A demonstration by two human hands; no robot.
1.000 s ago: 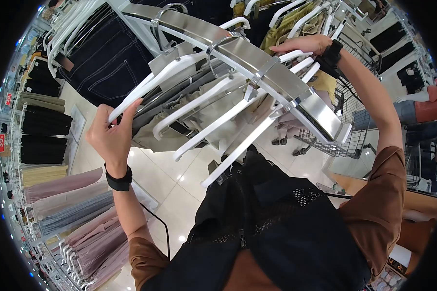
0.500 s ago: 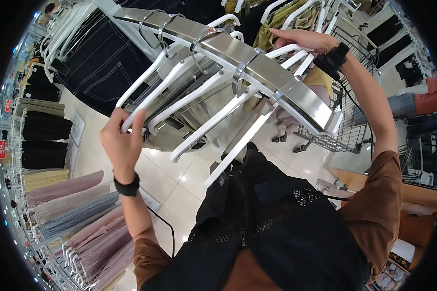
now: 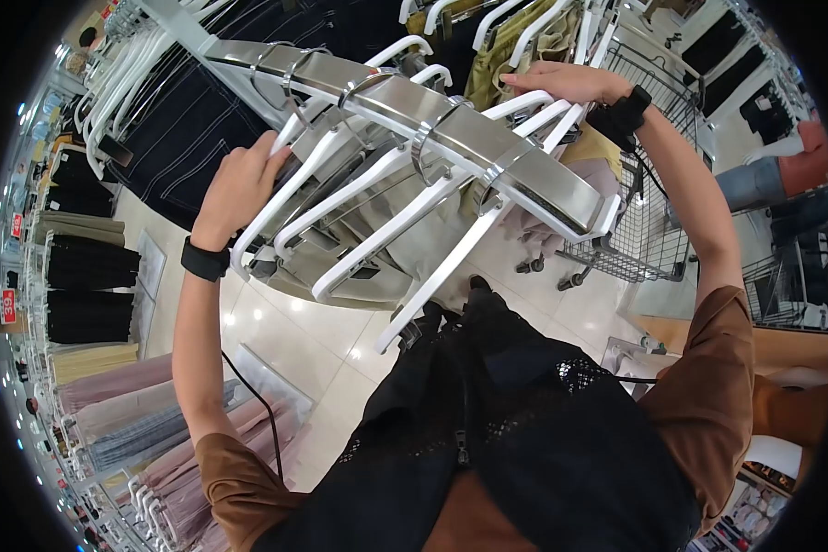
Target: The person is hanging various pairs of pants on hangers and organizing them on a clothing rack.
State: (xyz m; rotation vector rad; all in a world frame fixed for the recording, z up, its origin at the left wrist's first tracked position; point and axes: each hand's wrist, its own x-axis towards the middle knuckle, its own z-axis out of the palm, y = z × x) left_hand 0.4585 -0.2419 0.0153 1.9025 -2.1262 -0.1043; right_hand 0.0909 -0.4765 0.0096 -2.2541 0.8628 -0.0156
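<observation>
My left hand [image 3: 240, 187] is closed around a white hanger near the left part of the metal rail, its thumb pointing up toward the rail. Several white hangers [image 3: 396, 227] with pale trousers [image 3: 412, 241] hang by steel hooks from the shiny metal rail [image 3: 451, 126]. My right hand [image 3: 570, 83] lies over white hangers at the rail's far right side, beside olive garments [image 3: 499, 66]; its thumb and fingers reach left, and the fingertips are partly hidden.
Dark jeans [image 3: 189, 138] hang at the upper left. A wire cart [image 3: 649, 221] stands on the right. Racks of folded-over skirts and trousers [image 3: 92, 267] line the left side. A mannequin [image 3: 754, 184] is at the far right, and tiled floor [image 3: 340, 354] shows below.
My left hand has moved up toward the rail, from the hanger ends to a hanger farther back. The hangers appear slightly shifted left in view. My right hand stays nearly in place.
</observation>
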